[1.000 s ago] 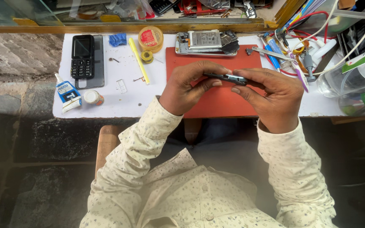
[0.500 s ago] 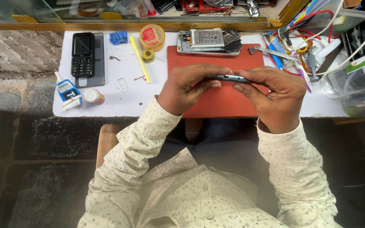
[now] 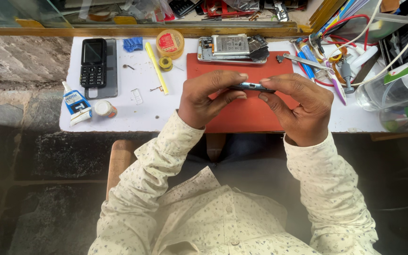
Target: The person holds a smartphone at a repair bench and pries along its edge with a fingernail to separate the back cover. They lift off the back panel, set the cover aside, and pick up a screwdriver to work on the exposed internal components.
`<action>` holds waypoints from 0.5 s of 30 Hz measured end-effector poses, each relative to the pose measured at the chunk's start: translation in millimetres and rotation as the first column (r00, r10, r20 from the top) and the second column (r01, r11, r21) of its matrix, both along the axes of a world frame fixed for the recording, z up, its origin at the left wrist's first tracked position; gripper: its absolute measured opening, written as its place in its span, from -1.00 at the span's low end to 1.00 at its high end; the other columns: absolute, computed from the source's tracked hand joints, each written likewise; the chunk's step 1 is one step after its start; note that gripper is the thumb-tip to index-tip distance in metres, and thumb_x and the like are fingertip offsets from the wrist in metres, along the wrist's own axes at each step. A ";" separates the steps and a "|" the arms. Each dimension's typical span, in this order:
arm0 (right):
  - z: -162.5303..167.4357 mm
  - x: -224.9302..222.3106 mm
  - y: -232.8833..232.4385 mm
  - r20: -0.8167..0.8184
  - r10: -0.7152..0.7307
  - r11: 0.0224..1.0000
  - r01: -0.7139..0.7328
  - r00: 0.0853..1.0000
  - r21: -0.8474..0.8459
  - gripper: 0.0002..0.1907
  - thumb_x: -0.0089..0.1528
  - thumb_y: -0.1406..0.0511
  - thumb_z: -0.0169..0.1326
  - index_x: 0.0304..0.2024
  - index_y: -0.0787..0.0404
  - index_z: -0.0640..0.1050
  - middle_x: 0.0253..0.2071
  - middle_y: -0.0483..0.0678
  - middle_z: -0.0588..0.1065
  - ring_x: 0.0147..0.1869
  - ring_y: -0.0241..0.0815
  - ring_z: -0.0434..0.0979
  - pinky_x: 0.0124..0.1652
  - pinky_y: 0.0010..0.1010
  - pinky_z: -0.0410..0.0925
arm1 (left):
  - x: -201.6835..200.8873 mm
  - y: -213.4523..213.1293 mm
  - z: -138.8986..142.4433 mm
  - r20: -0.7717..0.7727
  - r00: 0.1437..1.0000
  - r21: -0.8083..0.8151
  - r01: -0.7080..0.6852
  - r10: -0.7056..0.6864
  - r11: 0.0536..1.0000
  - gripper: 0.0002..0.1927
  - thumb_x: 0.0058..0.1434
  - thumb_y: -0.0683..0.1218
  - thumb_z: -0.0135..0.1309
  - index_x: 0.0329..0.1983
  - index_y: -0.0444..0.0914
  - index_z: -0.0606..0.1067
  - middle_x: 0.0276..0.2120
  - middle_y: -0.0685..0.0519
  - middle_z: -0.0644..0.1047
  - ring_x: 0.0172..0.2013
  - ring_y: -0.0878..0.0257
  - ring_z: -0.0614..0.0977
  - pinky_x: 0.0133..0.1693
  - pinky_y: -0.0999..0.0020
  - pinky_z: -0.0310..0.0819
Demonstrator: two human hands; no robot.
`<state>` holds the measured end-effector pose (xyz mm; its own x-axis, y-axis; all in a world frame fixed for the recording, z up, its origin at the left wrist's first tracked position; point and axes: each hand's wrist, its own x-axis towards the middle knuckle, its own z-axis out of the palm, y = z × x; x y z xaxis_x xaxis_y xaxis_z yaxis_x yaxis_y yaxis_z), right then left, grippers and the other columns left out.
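Person seen from above, wearing a long-sleeved, cream-coloured shirt [image 3: 223,212] printed all over with small dark specks. A placket with small pale buttons runs down the front, and the collar lies open. Each sleeve ends in a buttoned cuff at the wrist. The left hand [image 3: 208,97] and right hand [image 3: 303,106] are bare, without rings, watch or gloves. Dark trousers [image 3: 242,156] show at the lap.
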<state>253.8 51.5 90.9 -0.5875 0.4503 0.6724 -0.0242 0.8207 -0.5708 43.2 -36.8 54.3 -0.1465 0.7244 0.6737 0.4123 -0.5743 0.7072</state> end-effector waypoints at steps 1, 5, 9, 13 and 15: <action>-0.6 0.4 -0.3 -0.003 -0.001 1.000 0.001 1.000 -0.013 -0.67 0.24 0.53 0.36 0.03 0.30 0.60 -0.04 0.07 0.62 -0.02 -0.15 0.67 -0.02 -0.47 0.51 | -0.5 -0.7 -0.6 0.008 1.000 -0.002 0.018 -0.018 1.000 -0.62 0.23 -0.21 0.35 0.10 -0.22 0.56 -0.03 0.00 0.66 -0.06 0.24 0.74 -0.06 0.42 0.72; -0.8 -0.3 -1.7 -0.019 0.011 0.999 -0.012 1.000 -0.030 -0.67 0.23 0.54 0.35 0.03 0.30 0.60 -0.03 0.07 0.62 -0.01 -0.14 0.67 -0.02 -0.47 0.51 | -4.4 -3.2 0.5 0.017 0.997 -0.013 0.073 -0.073 0.997 -0.67 0.27 -0.24 0.32 0.08 -0.24 0.57 -0.05 -0.01 0.67 -0.04 0.22 0.75 -0.01 0.41 0.72; 2.5 -4.3 -4.4 -0.061 0.086 0.991 -0.091 0.994 -0.094 -0.67 0.21 0.51 0.36 0.00 0.30 0.58 -0.02 0.08 0.60 0.02 -0.13 0.66 0.03 -0.45 0.51 | -5.7 -5.6 5.1 0.005 0.995 -0.028 0.105 -0.105 0.994 -0.69 0.27 -0.26 0.31 0.06 -0.25 0.58 -0.06 0.00 0.68 -0.04 0.23 0.75 0.01 0.40 0.72; 6.6 -5.8 -8.9 0.002 0.008 0.999 -0.007 1.000 -0.042 -0.71 0.23 0.52 0.36 -0.01 0.32 0.62 -0.07 0.07 0.62 -0.03 -0.14 0.68 -0.03 -0.45 0.52 | -5.0 -6.8 9.0 0.016 0.993 -0.024 0.114 -0.114 0.993 -0.70 0.27 -0.27 0.31 0.05 -0.25 0.58 -0.08 0.01 0.68 -0.04 0.23 0.75 0.01 0.40 0.73; 7.0 -6.5 -11.5 -0.020 0.005 0.999 -0.006 1.000 -0.032 -0.73 0.25 0.52 0.34 -0.01 0.32 0.62 -0.06 0.07 0.62 -0.06 -0.17 0.68 -0.07 -0.48 0.53 | -3.9 -6.6 9.9 0.023 0.991 -0.018 0.129 -0.129 0.991 -0.69 0.27 -0.27 0.31 0.07 -0.26 0.57 -0.08 0.00 0.67 -0.05 0.21 0.75 0.02 0.39 0.72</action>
